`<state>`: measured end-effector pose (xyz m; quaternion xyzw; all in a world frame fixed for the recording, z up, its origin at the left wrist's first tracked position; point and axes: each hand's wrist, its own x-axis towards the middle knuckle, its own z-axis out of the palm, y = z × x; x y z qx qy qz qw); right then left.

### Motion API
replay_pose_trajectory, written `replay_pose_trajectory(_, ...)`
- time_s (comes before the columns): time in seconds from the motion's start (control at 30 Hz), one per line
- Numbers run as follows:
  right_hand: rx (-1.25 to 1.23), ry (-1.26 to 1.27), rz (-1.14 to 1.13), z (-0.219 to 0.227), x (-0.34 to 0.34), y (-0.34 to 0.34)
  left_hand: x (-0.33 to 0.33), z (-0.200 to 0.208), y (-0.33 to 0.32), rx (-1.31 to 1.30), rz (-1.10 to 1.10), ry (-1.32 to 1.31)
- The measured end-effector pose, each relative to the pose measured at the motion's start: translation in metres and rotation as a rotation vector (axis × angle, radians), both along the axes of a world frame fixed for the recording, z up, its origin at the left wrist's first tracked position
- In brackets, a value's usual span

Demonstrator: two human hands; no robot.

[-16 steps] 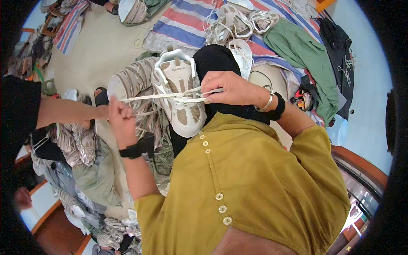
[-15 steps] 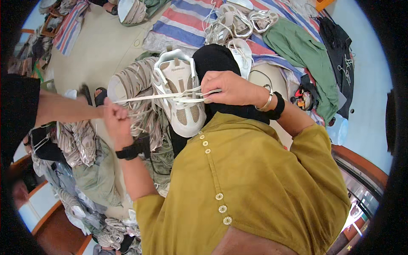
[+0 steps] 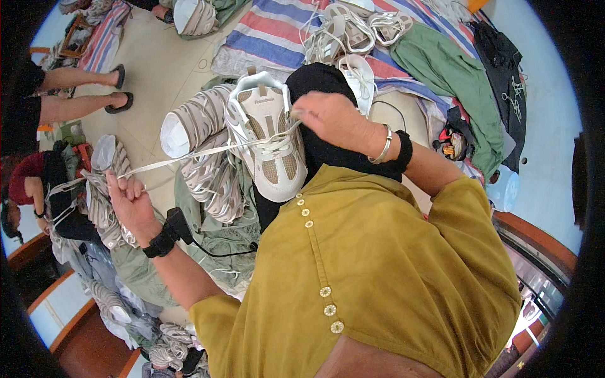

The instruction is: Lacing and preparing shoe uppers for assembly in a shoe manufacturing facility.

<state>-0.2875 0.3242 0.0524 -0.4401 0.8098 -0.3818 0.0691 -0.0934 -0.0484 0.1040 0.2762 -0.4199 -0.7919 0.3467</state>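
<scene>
1 white-and-tan shoe (image 3: 268,120) sits sole-down before the torso, apparently on or against the black-clad leg (image 3: 315,82), toe toward the body, presumably so that its lacing faces up within reach of 2 hands. Right hand (image 3: 328,120) pinches, as far as visible, the lace at the shoe's right edge, likely as an anchor. Left hand (image 3: 133,205), well out to the left, has loosely curled fingers at the lace (image 3: 201,153), drawn nearly straight; cannot tell whether they grip it.
</scene>
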Motion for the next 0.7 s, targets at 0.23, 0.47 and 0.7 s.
replay_pose_trajectory(0.23, 0.172, -0.173, 0.287, 0.017, -0.011, 0.054, 0.022, -0.05, -0.044, 0.03, 0.084, -0.137)
replay_pose_trajectory(0.47, 0.384, -1.031, -0.098, 0.009, -0.031, 0.131, 0.035, -0.155, 0.002, -1.247, -0.309, -0.932)
replay_pose_trajectory(0.7, 0.36, -0.193, -0.326, -0.051, -0.049, 0.151, -0.058, -0.03, 0.167, -1.301, -0.518, -0.366)
